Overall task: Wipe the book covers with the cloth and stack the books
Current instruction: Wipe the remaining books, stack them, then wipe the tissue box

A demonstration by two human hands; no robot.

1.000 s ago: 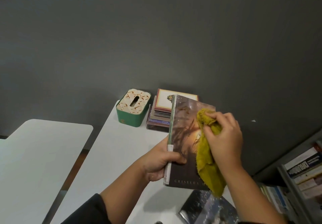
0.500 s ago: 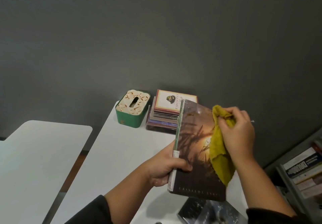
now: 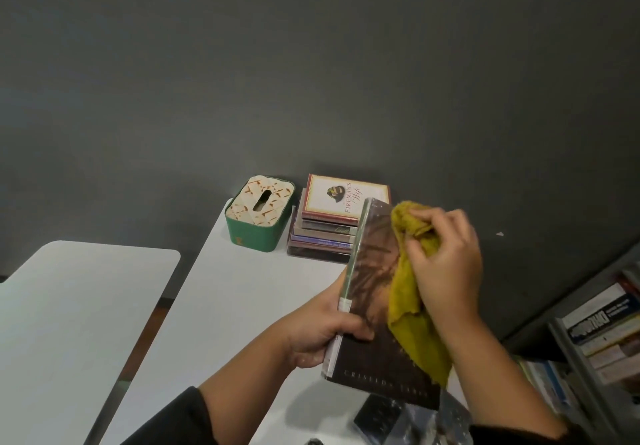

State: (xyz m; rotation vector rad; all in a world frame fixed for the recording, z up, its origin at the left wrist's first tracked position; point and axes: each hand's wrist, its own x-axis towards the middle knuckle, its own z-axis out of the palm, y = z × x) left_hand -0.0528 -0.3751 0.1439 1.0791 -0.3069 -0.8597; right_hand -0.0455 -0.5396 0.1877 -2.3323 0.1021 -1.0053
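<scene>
Fingers of the right hand (image 3: 446,268) bunch a mustard-yellow cloth (image 3: 412,292) against the dark glossy hardcover book (image 3: 374,306), which the left hand (image 3: 322,333) clamps by its spine above the white table (image 3: 242,292). Five or so books lie finished in the stack (image 3: 329,226) beside a green tissue box (image 3: 258,216); another dark book (image 3: 384,417) waits below. Since a second ago the cloth has swept right, then back toward the top.

From my remote feed, the top book of the stack (image 3: 341,198) reads "FIREMAN'S Wife" along its cream cover. The dark book (image 3: 372,309) held up shows pale capitals at its lower edge, seemingly "CRISELDA"; the rest blurs. Spines on the shelf books (image 3: 599,323) at right carry lettering I cannot read.
</scene>
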